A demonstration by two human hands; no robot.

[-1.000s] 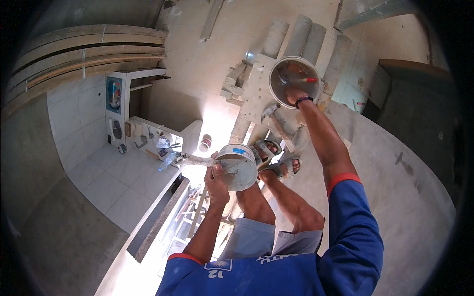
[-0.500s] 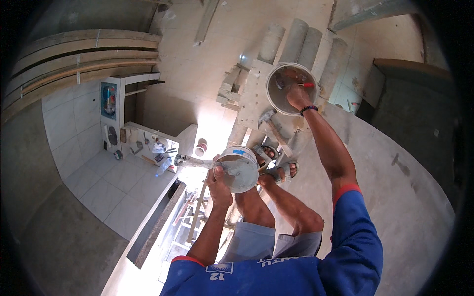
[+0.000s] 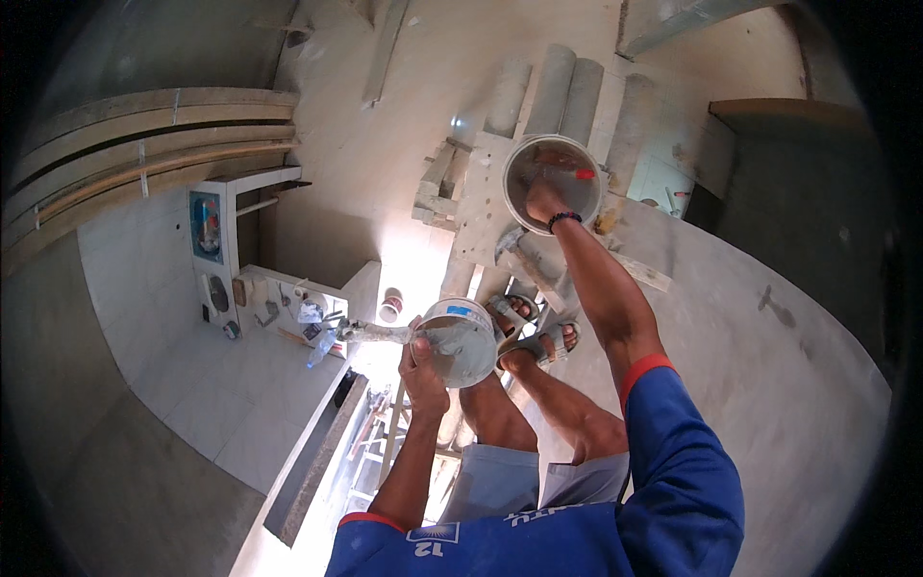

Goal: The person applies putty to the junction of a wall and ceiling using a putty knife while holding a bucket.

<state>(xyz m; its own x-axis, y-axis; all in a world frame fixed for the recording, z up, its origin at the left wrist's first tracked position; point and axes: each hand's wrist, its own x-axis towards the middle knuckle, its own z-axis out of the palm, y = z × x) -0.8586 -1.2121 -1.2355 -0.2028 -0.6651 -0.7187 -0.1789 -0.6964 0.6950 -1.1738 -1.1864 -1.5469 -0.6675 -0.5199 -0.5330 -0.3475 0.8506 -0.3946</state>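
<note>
My left hand (image 3: pixel 423 377) grips a small white tub (image 3: pixel 452 308) by its side, thumb at the rim. Grey paste (image 3: pixel 460 348) coats the inside of the tub. A grey-crusted, stick-like piece (image 3: pixel 377 332) shows just left of the tub; whether my hand touches it, I cannot tell. My right hand (image 3: pixel 544 202) reaches down into a round bucket (image 3: pixel 507 183) of murky water, its fingers hidden below. Beside that hand in the bucket is a red thing (image 3: pixel 584 174), perhaps a handle. Just below the bucket, a mortar-smeared hammer (image 3: pixel 527 264) lies on a board.
My sandalled feet (image 3: pixel 538 344) stand near the hammer. Several grey cylinders (image 3: pixel 552 91) lie beyond the bucket, wood offcuts (image 3: pixel 437 188) left of it. A small cup (image 3: pixel 391 306) sits left of the tub. A tiled ledge (image 3: pixel 288 293) at left holds tools and a plastic bottle (image 3: pixel 322 348).
My right hand has moved left and slightly nearer within the bucket, deeper into the water. The tub in my left hand stays nearly in place. The whole view has shifted a little.
</note>
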